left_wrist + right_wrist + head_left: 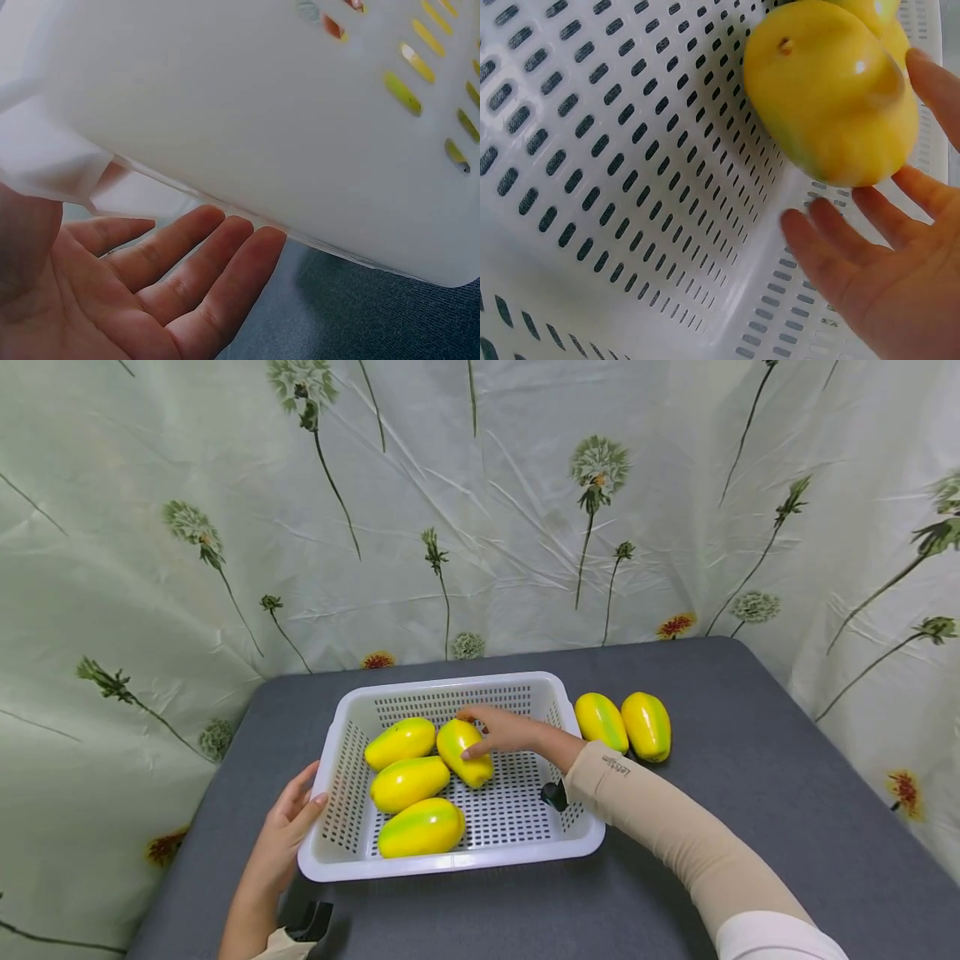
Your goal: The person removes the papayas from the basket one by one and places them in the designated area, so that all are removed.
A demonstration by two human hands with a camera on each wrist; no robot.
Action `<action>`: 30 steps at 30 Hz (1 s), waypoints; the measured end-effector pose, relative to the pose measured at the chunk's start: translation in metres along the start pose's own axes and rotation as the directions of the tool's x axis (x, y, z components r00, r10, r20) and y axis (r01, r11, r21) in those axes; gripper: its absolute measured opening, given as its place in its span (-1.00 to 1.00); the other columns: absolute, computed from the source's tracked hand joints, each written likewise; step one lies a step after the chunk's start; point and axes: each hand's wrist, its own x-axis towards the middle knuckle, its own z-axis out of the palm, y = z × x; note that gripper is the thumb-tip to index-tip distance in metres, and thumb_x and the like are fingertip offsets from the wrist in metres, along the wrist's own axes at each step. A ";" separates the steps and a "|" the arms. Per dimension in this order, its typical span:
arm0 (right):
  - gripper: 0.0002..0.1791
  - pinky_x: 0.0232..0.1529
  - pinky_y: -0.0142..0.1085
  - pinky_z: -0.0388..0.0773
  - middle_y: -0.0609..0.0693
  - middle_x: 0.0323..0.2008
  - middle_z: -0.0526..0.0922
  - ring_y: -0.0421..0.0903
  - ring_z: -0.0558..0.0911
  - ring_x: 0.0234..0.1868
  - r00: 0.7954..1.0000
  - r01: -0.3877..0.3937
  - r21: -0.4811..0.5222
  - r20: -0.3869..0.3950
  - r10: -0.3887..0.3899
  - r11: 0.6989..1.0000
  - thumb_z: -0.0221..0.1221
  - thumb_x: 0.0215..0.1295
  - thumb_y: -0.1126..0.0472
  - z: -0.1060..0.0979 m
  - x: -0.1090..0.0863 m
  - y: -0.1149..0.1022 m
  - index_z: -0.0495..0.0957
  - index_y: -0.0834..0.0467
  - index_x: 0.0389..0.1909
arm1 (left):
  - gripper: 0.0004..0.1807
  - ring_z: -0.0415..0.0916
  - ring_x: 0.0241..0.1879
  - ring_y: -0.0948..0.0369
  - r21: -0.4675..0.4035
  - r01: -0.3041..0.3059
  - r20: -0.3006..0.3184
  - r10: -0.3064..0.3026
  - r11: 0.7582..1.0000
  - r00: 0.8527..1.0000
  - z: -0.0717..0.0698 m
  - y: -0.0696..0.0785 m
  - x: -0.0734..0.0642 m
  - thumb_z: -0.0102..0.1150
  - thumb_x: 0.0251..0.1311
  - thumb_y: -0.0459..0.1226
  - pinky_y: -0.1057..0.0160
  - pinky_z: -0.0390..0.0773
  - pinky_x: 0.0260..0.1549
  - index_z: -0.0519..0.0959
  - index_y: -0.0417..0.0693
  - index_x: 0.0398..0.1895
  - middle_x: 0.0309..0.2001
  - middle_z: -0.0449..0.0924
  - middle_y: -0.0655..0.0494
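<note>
A white slotted plastic basket (480, 852) sits on the dark table. My left hand (288, 827) holds its left side, thumb on the rim and fingers (225, 277) against the outside. Inside the basket, my right hand (498, 731) has thumb and fingers around a yellow papaya (465, 752); in the right wrist view some fingers (832, 232) stand off the papaya (832, 90). To its left lie an upper papaya (401, 742), a middle papaya (409, 783) and a lower papaya (422, 828). The papaya's underside is hidden in the head view.
Two more papayas, a left one (602, 722) and a right one (646, 727), lie on the table (750, 810) just beyond the basket's right side. A floral curtain (510, 527) hangs behind the table. The right forearm (675, 827) crosses over the basket's right rim.
</note>
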 end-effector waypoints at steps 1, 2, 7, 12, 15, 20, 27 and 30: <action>-0.24 0.11 -0.21 0.27 0.03 0.17 0.29 -0.08 0.30 0.15 1.000 0.000 -0.018 0.009 0.000 1.000 0.27 0.08 0.08 0.000 0.000 0.000 0.16 0.17 0.27 | -0.38 0.54 -0.23 0.18 0.001 0.000 0.001 0.000 1.000 1.000 0.000 0.000 0.000 -0.11 0.32 -0.24 0.11 0.57 -0.44 -0.08 -0.11 0.36 -0.05 0.40 0.16; -0.24 0.11 -0.21 0.27 0.03 0.17 0.30 -0.08 0.30 0.15 1.000 -0.002 -0.029 0.018 0.003 1.000 0.27 0.07 0.09 0.000 0.000 0.000 0.17 0.17 0.27 | -0.38 0.54 -0.23 0.18 0.004 0.002 0.001 -0.002 1.000 1.000 0.000 0.000 0.000 -0.11 0.32 -0.24 0.11 0.57 -0.44 -0.09 -0.11 0.36 -0.05 0.40 0.16; -0.21 0.13 -0.15 0.24 0.04 0.20 0.28 -0.04 0.27 0.18 0.998 -0.028 -0.042 0.049 0.030 0.999 0.29 0.05 0.09 -0.001 -0.002 0.001 0.15 0.14 0.28 | -0.37 0.54 -0.24 0.20 0.015 0.004 -0.008 -0.004 1.000 1.000 0.000 -0.001 0.001 -0.10 0.32 -0.23 0.10 0.57 -0.44 -0.08 -0.11 0.36 -0.05 0.39 0.16; -0.22 0.09 -0.14 0.29 0.05 0.19 0.28 -0.03 0.29 0.16 0.998 -0.030 -0.032 0.050 0.032 0.999 0.30 0.03 0.10 -0.002 -0.004 0.001 0.17 0.11 0.27 | -0.38 0.54 -0.24 0.21 0.029 0.005 -0.015 -0.004 1.000 1.000 0.001 -0.001 0.001 -0.10 0.32 -0.22 0.10 0.57 -0.44 -0.07 -0.10 0.36 -0.05 0.39 0.15; -0.25 0.05 -0.16 0.32 0.04 0.17 0.30 -0.04 0.31 0.13 0.999 -0.022 -0.017 0.031 0.023 1.000 0.31 0.03 0.11 -0.004 -0.004 0.000 0.20 0.06 0.25 | -0.38 0.53 -0.23 0.22 0.024 0.010 -0.013 -0.009 1.000 1.000 0.001 -0.001 0.001 -0.10 0.32 -0.22 0.12 0.57 -0.44 -0.07 -0.09 0.36 -0.06 0.40 0.17; -0.27 0.04 -0.16 0.33 0.02 0.15 0.31 -0.05 0.32 0.11 1.000 0.023 0.019 -0.010 -0.023 1.000 0.31 0.03 0.12 -0.009 -0.005 0.001 0.22 0.04 0.24 | -0.38 0.53 -0.24 0.23 0.010 0.013 -0.023 -0.012 1.000 1.000 0.002 0.001 -0.001 -0.10 0.32 -0.24 0.14 0.57 -0.45 -0.06 -0.11 0.36 -0.09 0.42 0.21; -0.25 0.10 -0.16 0.28 0.02 0.14 0.31 -0.08 0.32 0.10 0.996 0.079 0.079 -0.049 -0.075 0.994 0.31 0.03 0.16 -0.015 -0.007 0.001 0.20 0.05 0.25 | -0.38 0.53 -0.24 0.23 0.023 0.021 -0.026 -0.020 1.000 0.999 0.001 0.001 -0.001 -0.09 0.31 -0.22 0.11 0.57 -0.45 -0.07 -0.09 0.36 -0.07 0.39 0.19; -0.24 0.11 -0.18 0.28 0.00 0.14 0.31 -0.08 0.33 0.09 0.993 0.093 0.097 -0.075 -0.086 0.991 0.31 0.03 0.14 -0.018 -0.009 0.001 0.19 0.04 0.26 | -0.37 0.53 -0.24 0.23 0.026 0.025 -0.026 -0.024 0.999 0.999 0.001 0.000 -0.001 -0.09 0.31 -0.21 0.10 0.57 -0.45 -0.07 -0.08 0.36 -0.06 0.39 0.18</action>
